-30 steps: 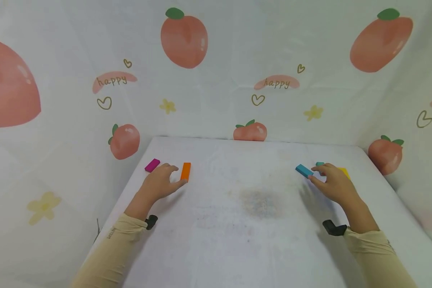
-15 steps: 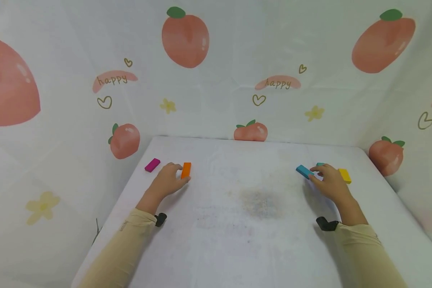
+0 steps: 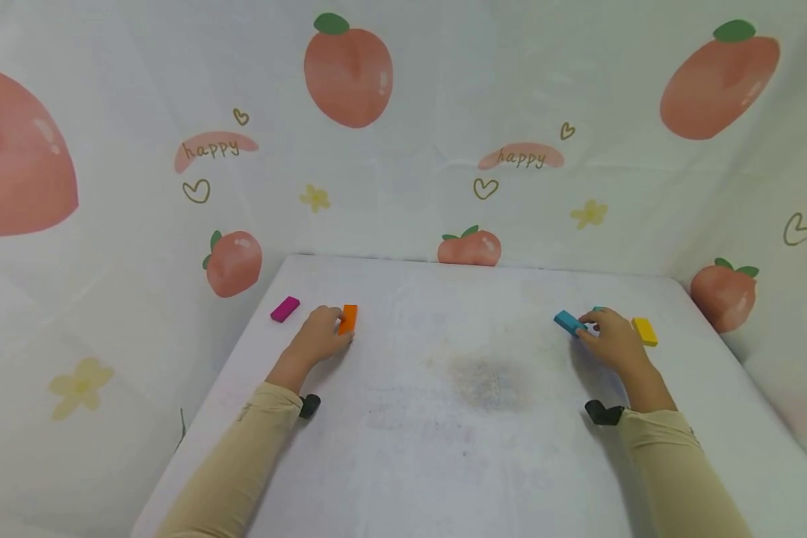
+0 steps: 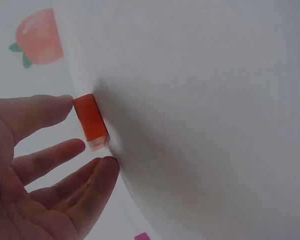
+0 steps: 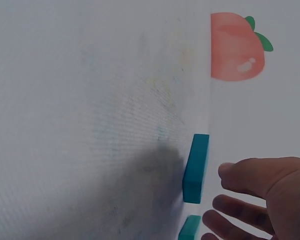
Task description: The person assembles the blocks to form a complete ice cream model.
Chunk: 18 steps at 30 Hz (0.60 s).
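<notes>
My left hand (image 3: 319, 334) is at an orange block (image 3: 348, 319) lying on the white table. In the left wrist view its thumb tip meets or nearly meets one corner of the orange block (image 4: 91, 117), while the other fingers curve near the far end, apart from it. My right hand (image 3: 612, 340) hovers by a blue block (image 3: 569, 323), thumb and fingers spread. The right wrist view shows a small gap between that thumb and the blue block (image 5: 196, 169). A teal block (image 3: 598, 308) lies behind the right hand, mostly hidden by it.
A magenta block (image 3: 285, 308) lies left of the left hand. To the right of the right hand is a yellow block (image 3: 644, 331). The white table (image 3: 417, 463) ends at a hanging cloth (image 3: 403, 164) printed with peaches. A grey stain marks the table's middle.
My left hand has moved right and forward to the orange block, its fingers now beside it. My right hand has shifted slightly left, showing more of the yellow block. The blocks lie as before.
</notes>
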Motion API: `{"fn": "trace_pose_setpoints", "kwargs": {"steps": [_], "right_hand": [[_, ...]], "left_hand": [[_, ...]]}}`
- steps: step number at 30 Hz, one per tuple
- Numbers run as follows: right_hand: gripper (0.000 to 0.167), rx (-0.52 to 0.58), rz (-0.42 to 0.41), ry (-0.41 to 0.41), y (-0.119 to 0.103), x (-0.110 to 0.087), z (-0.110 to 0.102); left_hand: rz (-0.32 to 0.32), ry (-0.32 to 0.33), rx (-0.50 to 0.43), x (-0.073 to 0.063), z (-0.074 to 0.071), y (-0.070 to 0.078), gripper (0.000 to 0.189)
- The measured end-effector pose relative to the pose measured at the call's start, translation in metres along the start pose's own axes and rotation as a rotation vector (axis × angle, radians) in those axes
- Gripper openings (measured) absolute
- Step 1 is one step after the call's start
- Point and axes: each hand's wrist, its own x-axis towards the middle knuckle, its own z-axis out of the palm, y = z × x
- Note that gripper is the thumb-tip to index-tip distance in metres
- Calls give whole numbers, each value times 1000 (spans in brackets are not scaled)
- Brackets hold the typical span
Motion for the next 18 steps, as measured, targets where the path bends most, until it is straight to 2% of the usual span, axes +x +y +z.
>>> {"fn": "trace_pose_setpoints", "kwargs": {"steps": [12, 18], "right_hand": [[33, 34, 56, -78, 0, 7, 4], [30, 19, 45, -69, 2, 9, 6]], "left_hand": [[-22, -43, -34, 5, -2, 5, 39], [-53, -62, -58, 4, -4, 8, 42]]}}
